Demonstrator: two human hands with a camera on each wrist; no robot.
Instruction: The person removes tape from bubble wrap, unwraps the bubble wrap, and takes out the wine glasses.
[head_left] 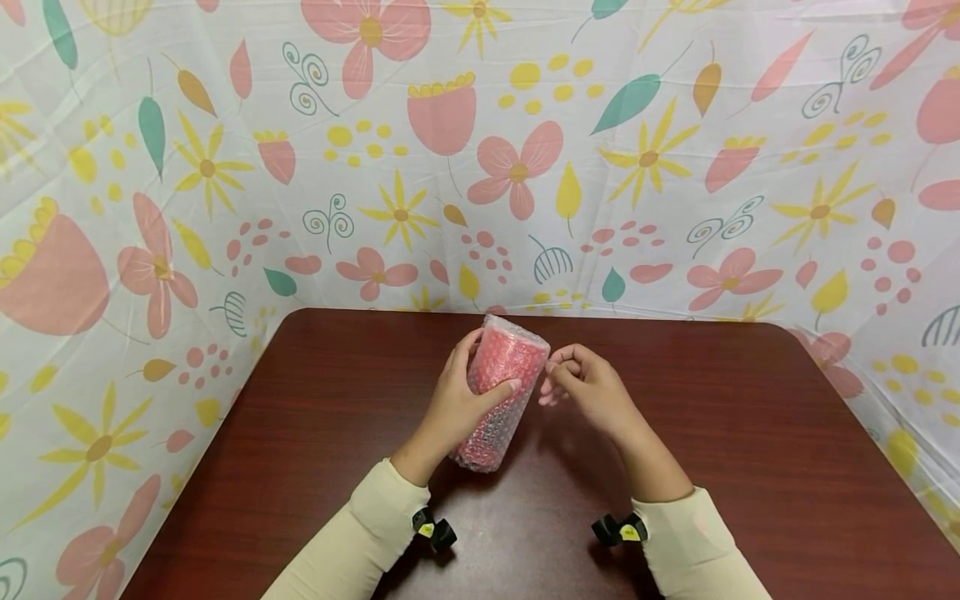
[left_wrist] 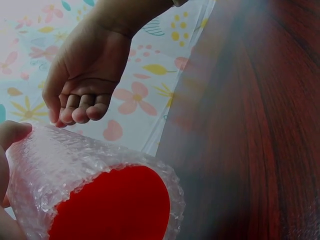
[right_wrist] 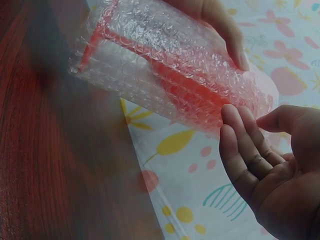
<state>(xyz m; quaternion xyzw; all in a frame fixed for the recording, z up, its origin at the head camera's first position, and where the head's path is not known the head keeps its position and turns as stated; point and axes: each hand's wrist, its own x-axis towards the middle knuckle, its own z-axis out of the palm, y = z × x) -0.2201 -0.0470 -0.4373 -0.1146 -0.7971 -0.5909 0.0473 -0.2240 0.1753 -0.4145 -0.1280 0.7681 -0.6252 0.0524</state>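
A red cylinder in clear bubble wrap (head_left: 498, 417) is held tilted above the table in the head view. My left hand (head_left: 455, 400) grips its side, with the thumb across the front. At its upper right edge, my right hand (head_left: 588, 385) pinches the wrap between thumb and forefinger; the other fingers are loosely bent. The left wrist view shows the cylinder's flat red end (left_wrist: 115, 205) inside the wrap, and the right hand (left_wrist: 92, 70) at the far end. Loose wrap (right_wrist: 135, 75) extends past the red surface in the right wrist view. The exact pinched edge is too small to make out.
The dark reddish-brown table (head_left: 337, 392) lies beneath both hands. A white cloth with flower prints (head_left: 517, 175) hangs behind the table and along its sides. Small black devices sit at both wrists, the left one (head_left: 433, 529) and the right one (head_left: 618, 529).
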